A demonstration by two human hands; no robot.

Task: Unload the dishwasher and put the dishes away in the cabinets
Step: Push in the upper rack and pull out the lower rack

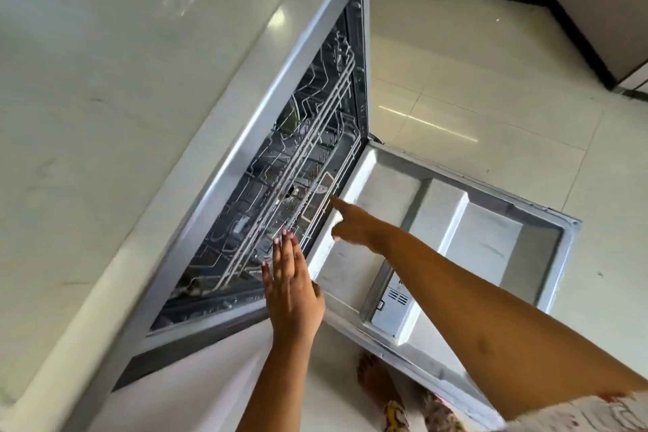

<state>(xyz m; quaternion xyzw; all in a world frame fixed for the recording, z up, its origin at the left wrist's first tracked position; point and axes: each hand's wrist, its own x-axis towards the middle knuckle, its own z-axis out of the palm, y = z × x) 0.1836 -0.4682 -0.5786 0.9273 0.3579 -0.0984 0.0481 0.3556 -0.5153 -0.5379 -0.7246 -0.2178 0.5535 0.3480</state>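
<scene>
The dishwasher [266,193] sits under the worktop [105,98], its door [456,249] dropped flat over the floor [491,88]. Inside, wire racks [308,165] stay pushed back in the tub. A greenish item [290,116] stands among the upper tines, and some pale pieces lie lower down near the front rail, too blurred to name. The front rail of the rack runs across the opening between the hands and whatever lies deeper in.

The worktop is pale, glossy stone with a rounded front edge and lies bare in view. The floor is light, shiny tile. Cabinets [603,3] with a dark plinth [578,31] line the far wall. A bare foot [373,375] stands on the tile beside the door's near corner.

The left hand [292,288] is flat and open, fingers straight and together, tips at the rack's front rail; whether they touch it cannot be told. Its grip holds nothing. The right hand [350,224] reaches over the door's hinge edge with the forefinger stretched toward the lower rack and the other fingers curled in. It also holds nothing. Both forearms are bare, and a patterned sleeve [596,410] shows at the bottom right.
</scene>
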